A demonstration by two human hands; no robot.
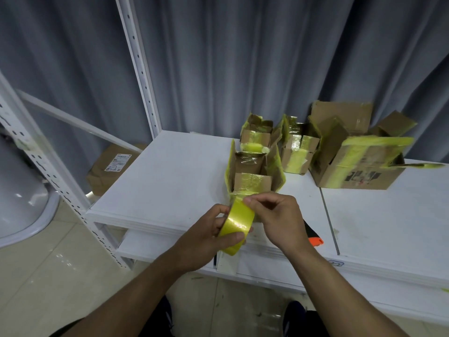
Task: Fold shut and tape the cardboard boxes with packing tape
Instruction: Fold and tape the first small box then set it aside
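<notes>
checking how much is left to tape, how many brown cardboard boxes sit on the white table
4: front small box, second small box right behind it, third small box to their right, large box far right. Its raised flaps may hide another.

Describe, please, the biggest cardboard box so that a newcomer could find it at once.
Start at the white table before the grey curtain. Open, yellow-taped cardboard boxes cluster at its far side; the biggest box stands rightmost. Unlike its small neighbours, it bears dark print on its front.
</notes>
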